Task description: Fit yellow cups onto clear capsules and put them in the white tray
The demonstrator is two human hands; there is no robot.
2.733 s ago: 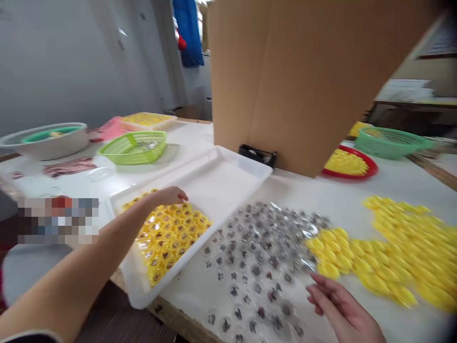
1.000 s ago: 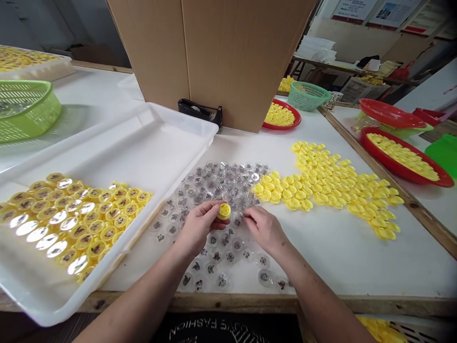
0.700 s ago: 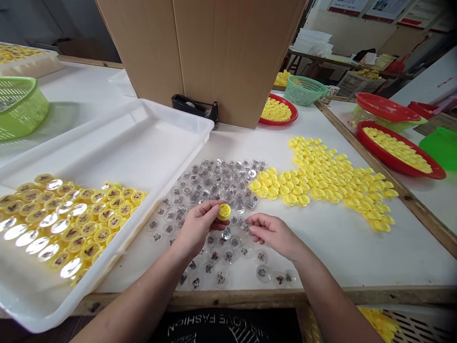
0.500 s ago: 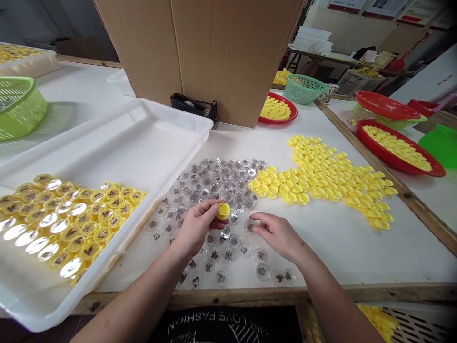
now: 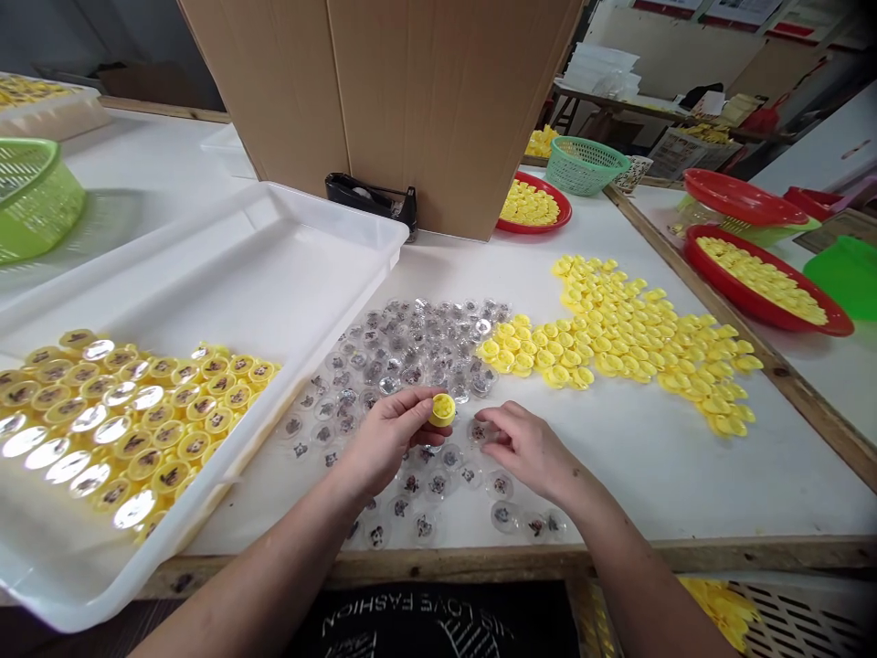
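Lower centre, left hand [image 5: 387, 439]: pinching light, stiff yellow plastic cap [image 5: 443, 410] by its rim
Just beside, right hand [image 5: 527, 448]: open, near clear plastic disc [image 5: 479, 431]

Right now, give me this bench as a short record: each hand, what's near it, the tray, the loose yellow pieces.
Left hand: holds a yellow plastic cap
Right hand: empty, fingers curled
Near hands: clear plastic discs with dark prints, right fingertips over one
White plastic tray: rows of yellow caps with clear tops
Right of discs: loose yellow plastic pieces
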